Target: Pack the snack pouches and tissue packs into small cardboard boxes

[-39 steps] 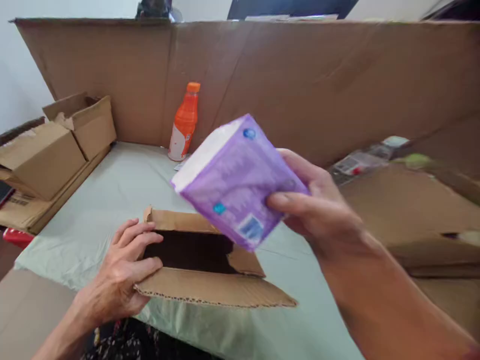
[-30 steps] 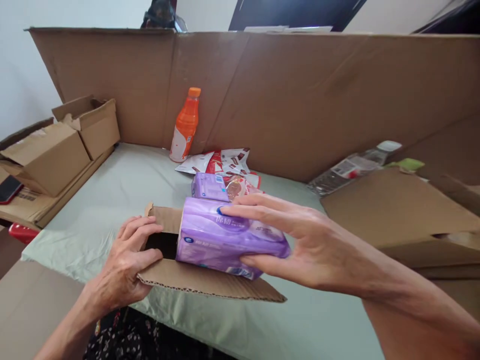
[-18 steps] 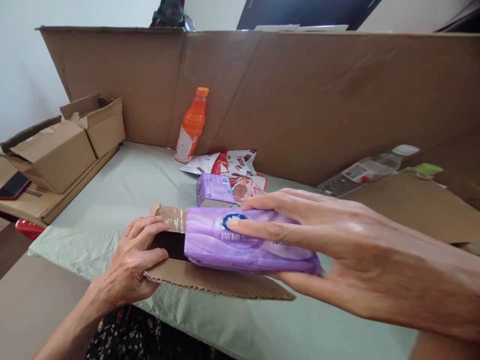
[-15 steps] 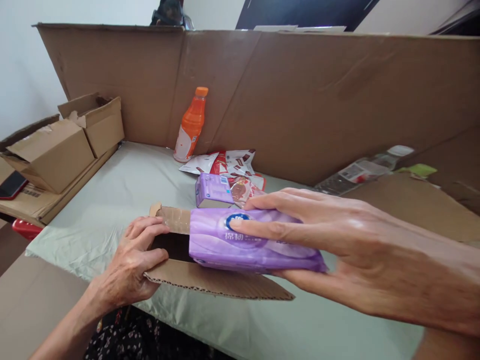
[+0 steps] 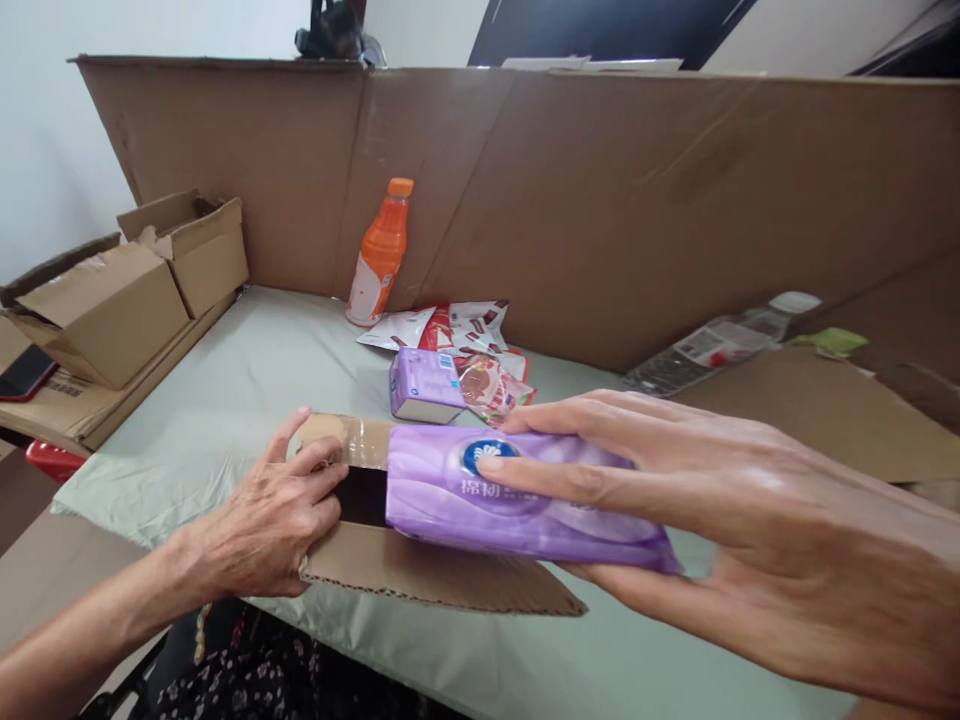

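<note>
My right hand grips a purple tissue pack, thumb underneath and fingers across the top near its blue logo. The pack lies at the opening of a small cardboard box, over its near flap; how far it reaches inside cannot be made out. My left hand holds the box at its left end, fingers curled over the edge. Just beyond stands a second, smaller purple tissue pack, beside a clear-fronted snack packet.
An orange drink bottle leans against the cardboard wall behind white and red packets. Two open boxes and a phone are at left. A clear plastic bottle lies at right by a cardboard piece.
The tissue pack and my right hand have shifted slightly right and down. My left hand's fingers have moved on the box edge, one now raised.
</note>
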The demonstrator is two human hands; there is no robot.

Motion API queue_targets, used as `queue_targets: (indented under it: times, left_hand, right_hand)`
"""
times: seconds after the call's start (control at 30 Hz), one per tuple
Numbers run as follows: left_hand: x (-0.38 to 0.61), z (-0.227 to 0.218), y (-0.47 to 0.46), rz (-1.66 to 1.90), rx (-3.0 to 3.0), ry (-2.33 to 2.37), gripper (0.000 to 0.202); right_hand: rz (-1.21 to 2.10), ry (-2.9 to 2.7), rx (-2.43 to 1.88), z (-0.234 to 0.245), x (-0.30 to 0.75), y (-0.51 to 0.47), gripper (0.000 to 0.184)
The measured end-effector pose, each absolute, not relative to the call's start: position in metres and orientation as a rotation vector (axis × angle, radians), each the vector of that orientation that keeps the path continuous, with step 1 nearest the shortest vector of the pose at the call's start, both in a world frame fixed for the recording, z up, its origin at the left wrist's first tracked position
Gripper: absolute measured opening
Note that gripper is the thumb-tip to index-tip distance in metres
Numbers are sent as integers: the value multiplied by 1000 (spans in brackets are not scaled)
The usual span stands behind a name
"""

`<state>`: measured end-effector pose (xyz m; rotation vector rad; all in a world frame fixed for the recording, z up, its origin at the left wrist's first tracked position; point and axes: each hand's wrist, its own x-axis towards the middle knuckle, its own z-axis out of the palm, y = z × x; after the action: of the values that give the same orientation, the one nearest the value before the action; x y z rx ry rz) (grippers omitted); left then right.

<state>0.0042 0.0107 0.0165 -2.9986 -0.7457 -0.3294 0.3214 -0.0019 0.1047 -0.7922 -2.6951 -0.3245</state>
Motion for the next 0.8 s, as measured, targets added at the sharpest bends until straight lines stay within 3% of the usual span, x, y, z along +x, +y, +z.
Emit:
queue_targets:
  times: [0.13,0.33,0.6,0.8]
  left_hand:
    - [6,16,9,-325,-3003,-778,33]
    - [6,11,8,-344,-3029,-810,18]
    - [11,20,3,-262,-3000,-900,41]
    - [12,15,-1,-309,-2985,-929,31]
  right_hand:
    - [-303,-2683,-829,102,321,-4,40]
    - [-223,-2642,-904,99,324,-13,43]
    - [-213,-2626,-939,102,325,-20,46]
    - [-231,-2664,-914,110,319,-23,44]
